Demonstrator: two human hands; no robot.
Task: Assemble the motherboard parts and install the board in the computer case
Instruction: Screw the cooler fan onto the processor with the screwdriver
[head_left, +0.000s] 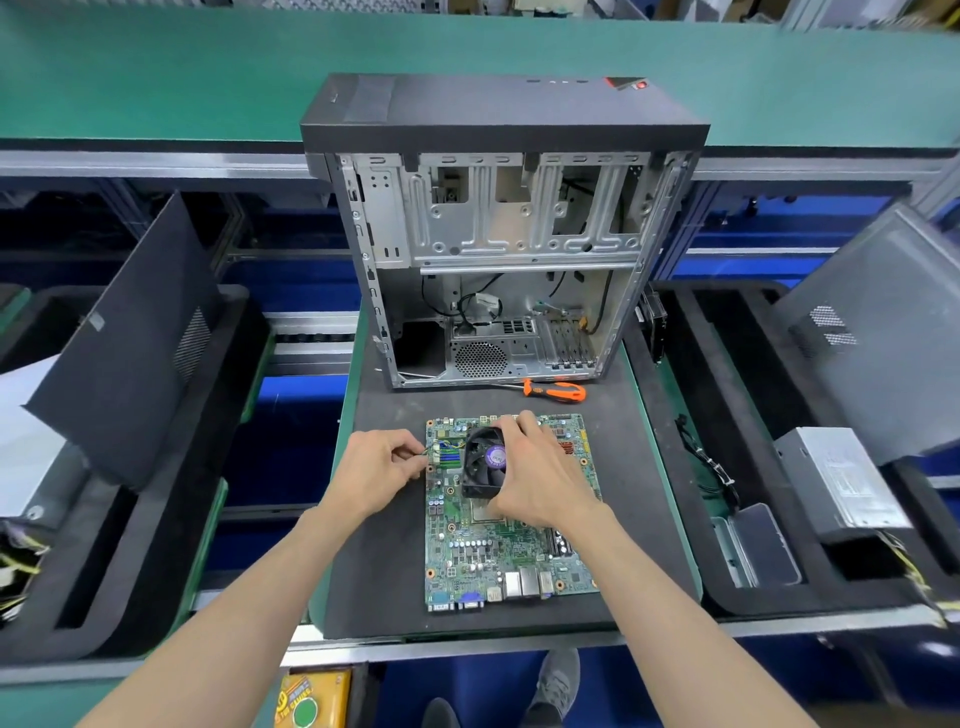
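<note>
Right hand (540, 483) gripping fan (483, 462) on board (511, 551). Left hand (376, 475) pinching fan wire (435, 450), just left of fan. Plug spot lying nearer left hand.

A green motherboard (511, 525) lies flat on the desk (384, 571) mat. The right hand (540, 480) grips the black cooler fan (483, 462) on it, and the left hand (376, 467) pinches the fan's thin wires (434, 448) at the board's left edge. The open computer case (501, 244) stands at the far edge, an orange screwdriver (555, 389) just before it.
</note>
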